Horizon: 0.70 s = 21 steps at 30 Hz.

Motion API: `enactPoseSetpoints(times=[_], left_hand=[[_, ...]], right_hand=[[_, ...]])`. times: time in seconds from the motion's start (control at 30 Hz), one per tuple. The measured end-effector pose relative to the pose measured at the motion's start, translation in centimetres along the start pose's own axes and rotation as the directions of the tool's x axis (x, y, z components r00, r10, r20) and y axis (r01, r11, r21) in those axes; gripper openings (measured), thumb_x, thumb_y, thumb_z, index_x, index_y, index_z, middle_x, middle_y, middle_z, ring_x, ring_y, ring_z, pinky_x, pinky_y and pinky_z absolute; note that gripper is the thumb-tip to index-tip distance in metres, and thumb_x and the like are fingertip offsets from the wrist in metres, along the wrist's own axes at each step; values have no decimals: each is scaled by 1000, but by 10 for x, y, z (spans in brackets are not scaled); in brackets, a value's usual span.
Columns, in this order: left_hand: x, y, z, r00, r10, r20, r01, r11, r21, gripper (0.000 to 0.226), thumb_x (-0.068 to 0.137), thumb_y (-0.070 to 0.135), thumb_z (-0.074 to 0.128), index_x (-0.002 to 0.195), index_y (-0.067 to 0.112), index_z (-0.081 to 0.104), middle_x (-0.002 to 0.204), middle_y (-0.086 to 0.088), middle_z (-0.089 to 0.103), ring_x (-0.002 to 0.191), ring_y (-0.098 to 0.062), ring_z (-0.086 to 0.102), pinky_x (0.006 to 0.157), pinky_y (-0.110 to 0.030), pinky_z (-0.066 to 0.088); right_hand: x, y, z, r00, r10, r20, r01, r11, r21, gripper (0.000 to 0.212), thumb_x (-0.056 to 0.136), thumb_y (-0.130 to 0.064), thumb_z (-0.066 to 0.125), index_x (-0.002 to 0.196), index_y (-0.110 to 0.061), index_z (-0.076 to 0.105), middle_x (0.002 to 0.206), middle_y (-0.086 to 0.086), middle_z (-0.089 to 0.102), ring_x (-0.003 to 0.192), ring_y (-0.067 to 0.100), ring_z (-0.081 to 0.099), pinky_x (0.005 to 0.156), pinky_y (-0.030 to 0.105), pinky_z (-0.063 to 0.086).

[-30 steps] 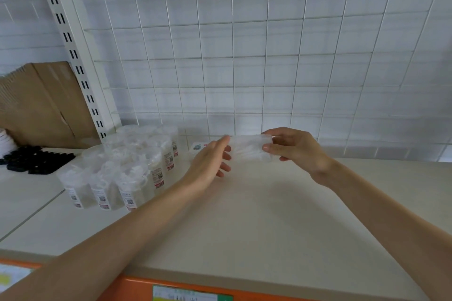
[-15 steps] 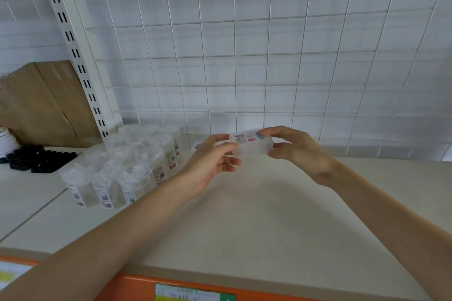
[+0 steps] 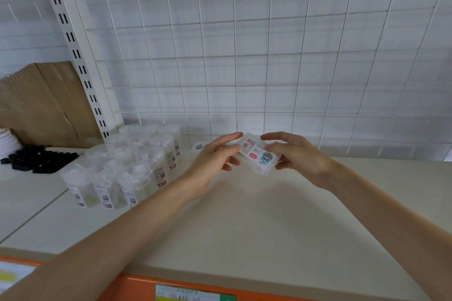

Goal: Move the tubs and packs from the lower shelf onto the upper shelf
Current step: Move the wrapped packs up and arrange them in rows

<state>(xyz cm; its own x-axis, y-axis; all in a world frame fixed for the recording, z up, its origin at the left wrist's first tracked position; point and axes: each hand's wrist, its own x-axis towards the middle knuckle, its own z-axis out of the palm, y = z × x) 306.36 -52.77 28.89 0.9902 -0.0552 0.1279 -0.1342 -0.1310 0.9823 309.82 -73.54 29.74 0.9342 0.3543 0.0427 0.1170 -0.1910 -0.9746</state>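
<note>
Clear pack [image 3: 258, 154] is pinched at both ends above the shelf [image 3: 244, 215], left hand [image 3: 215, 161] and right hand [image 3: 297, 156] each gripping it, arms extended. Since earlier, it is tilted, label now facing camera. Tubs [image 3: 127, 166] are grouped left.

Shop interior, seen at a retail display shelf [image 3: 244, 222]. A white slotted upright [image 3: 73, 54] and a wire grid back panel [image 3: 269, 56] rise behind the pale shelf board. Its orange front edge [image 3: 137, 286] carries a printed label [image 3: 188, 294]. Many identical clear tubs [image 3: 127, 166] with barcode stickers stand grouped at the left, and brown cardboard [image 3: 41, 102] leans in the neighbouring bay
</note>
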Motion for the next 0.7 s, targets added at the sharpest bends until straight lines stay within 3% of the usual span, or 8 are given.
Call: enactPoseSetpoints(times=[0.1, 0.2, 0.33, 0.47, 0.57, 0.7], left_hand=[[0, 1, 1, 1000, -12, 14, 12, 1000, -7, 26, 98, 32, 57, 119, 19, 64, 99, 0, 74, 84, -14, 68, 78, -31, 48], [-2, 1, 3, 998, -28, 56, 27, 1000, 10, 27, 95, 28, 62, 119, 17, 60, 98, -3, 75, 86, -16, 71, 79, -31, 50], [-4, 0, 5, 998, 18, 63, -19, 1000, 12, 25, 97, 19, 60, 122, 15, 59, 92, -6, 75, 82, -16, 69, 77, -29, 52], [1, 1, 3, 1000, 12, -26, -13, 999, -29, 21, 97, 13, 56, 116, 13, 65, 89, -7, 73, 75, -17, 64, 71, -29, 49], [4, 0, 2, 999, -23, -48, 21, 999, -26, 19, 98, 14, 53, 111, 11, 68, 85, -4, 71, 72, -17, 60, 67, -27, 47], [2, -2, 4, 999, -36, -31, 37, 999, 19, 22, 101, 19, 48, 105, 12, 69, 86, -2, 70, 71, -13, 59, 68, -27, 46]], right_hand=[[0, -2, 0, 1000, -10, -11, 11, 989, 150, 34, 93, -10, 59, 126, -17, 55, 100, 8, 75, 85, 19, 70, 75, 31, 51], [-2, -4, 0, 999, -22, 49, 8, 966, 258, 37, 92, -2, 55, 128, -10, 52, 107, 13, 74, 97, 28, 71, 83, 35, 53], [-4, -5, 1, 995, -10, 96, -15, 965, 262, 36, 92, -3, 58, 128, -6, 54, 110, 13, 73, 101, 28, 70, 89, 37, 54], [-1, -1, 1, 998, -59, -27, 56, 996, -74, 60, 82, -20, 77, 134, -21, 48, 114, -5, 68, 105, 12, 65, 87, 29, 53], [-3, -1, 1, 964, -260, -51, 225, 905, -362, 79, 68, -28, 89, 133, -35, 45, 124, -20, 53, 112, -2, 54, 89, 15, 46], [-5, -3, -1, 922, -382, 59, 345, 745, -571, 58, 64, -32, 91, 114, -39, 61, 113, -26, 59, 108, -10, 51, 85, 5, 35]])
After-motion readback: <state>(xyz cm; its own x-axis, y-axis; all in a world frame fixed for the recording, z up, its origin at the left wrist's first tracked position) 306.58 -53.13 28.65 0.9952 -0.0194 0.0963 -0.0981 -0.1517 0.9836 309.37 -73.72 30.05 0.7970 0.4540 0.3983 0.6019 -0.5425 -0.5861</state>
